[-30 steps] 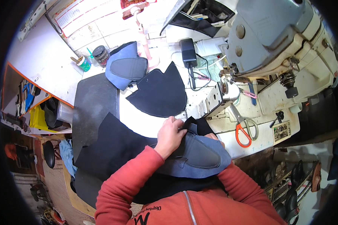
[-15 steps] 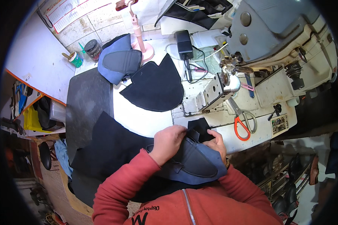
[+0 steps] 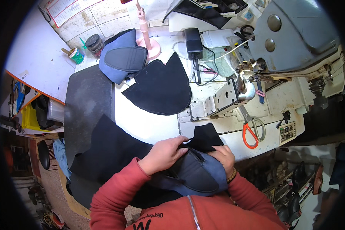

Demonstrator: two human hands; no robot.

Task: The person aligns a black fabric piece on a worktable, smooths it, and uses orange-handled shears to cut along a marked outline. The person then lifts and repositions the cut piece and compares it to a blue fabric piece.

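A sewn blue-and-black fabric piece (image 3: 197, 174) with a stitched dark oval panel lies close against my body. At its upper left edge my left hand (image 3: 165, 154) pinches the material between thumb and fingers. My right hand (image 3: 223, 158) is closed on its right edge, where a black cloth flap (image 3: 206, 137) sticks up between the two hands. Folds hide just which layers each hand's fingertips hold. A large black cloth (image 3: 111, 149) spreads out to the left and passes under my left forearm.
A cut black cloth piece (image 3: 161, 90) and a similar blue-and-black piece (image 3: 124, 57) lie farther back. On the right are a sewing machine (image 3: 295, 38), scissors with red and grey handles (image 3: 250, 134) and a small parts box (image 3: 288, 132). A pink stand (image 3: 152, 50) and black power adapter (image 3: 193, 43) stand behind.
My left hand has shifted slightly down and left, its thumb and fingers now more visible. My right fingers have curled lower over the edge. The black flap stands out more; the view has shifted slightly.
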